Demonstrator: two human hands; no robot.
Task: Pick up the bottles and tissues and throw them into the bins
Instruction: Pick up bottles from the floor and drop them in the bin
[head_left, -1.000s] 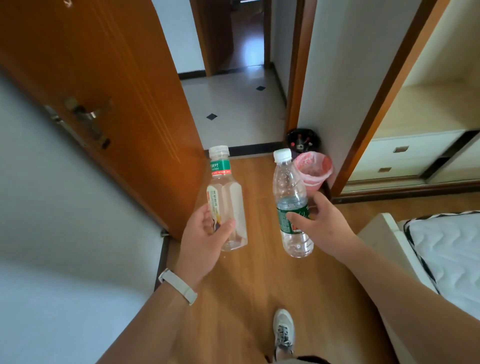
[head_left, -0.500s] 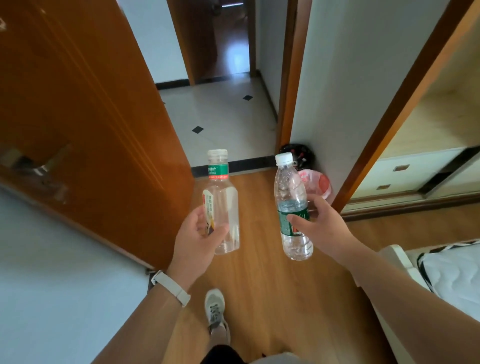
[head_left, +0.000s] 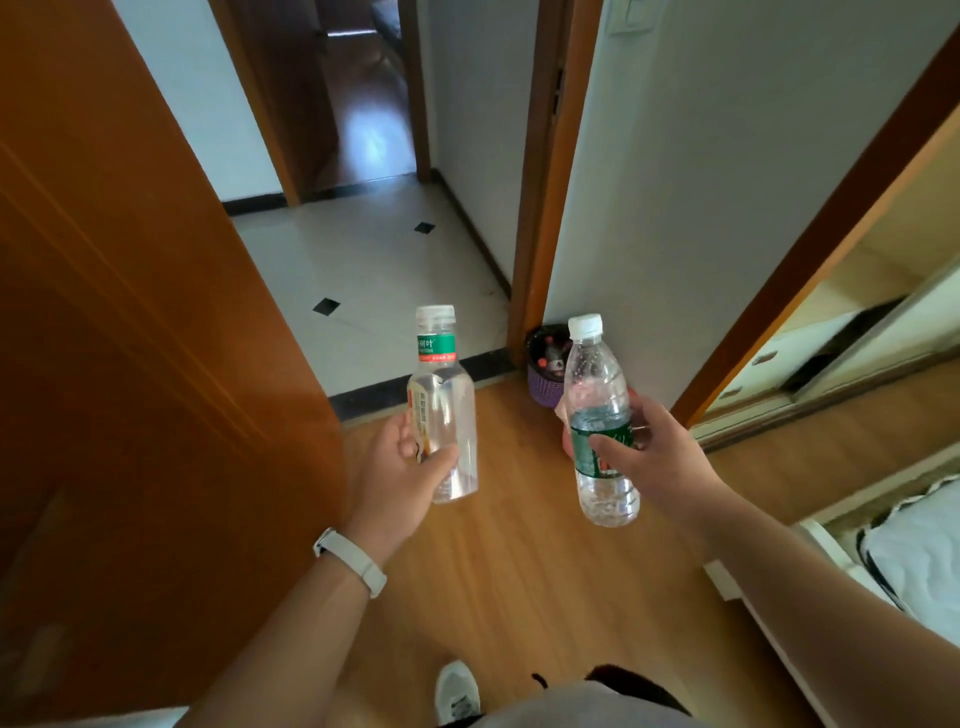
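Here, left hand (head_left: 400, 467): fingers curled round the squat bottle (head_left: 444, 410), upright, left of the purple bin (head_left: 545, 387).
Right hand (head_left: 662, 460): fingers wrapped round the green-label bottle (head_left: 597, 405), just right of that bin.
Progress: both bottles picked up, neither binned; tissues not in view.

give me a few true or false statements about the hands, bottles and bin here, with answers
1. Each hand holds a bottle. True: the left hand grips the left bottle, and the right hand grips the right bottle.
2. Both bottles are uncapped. False: each has its cap on.
3. The purple bin stands on the wood floor by the door frame. True.
4. The white wristband is on the right wrist. False: it is on the left wrist.
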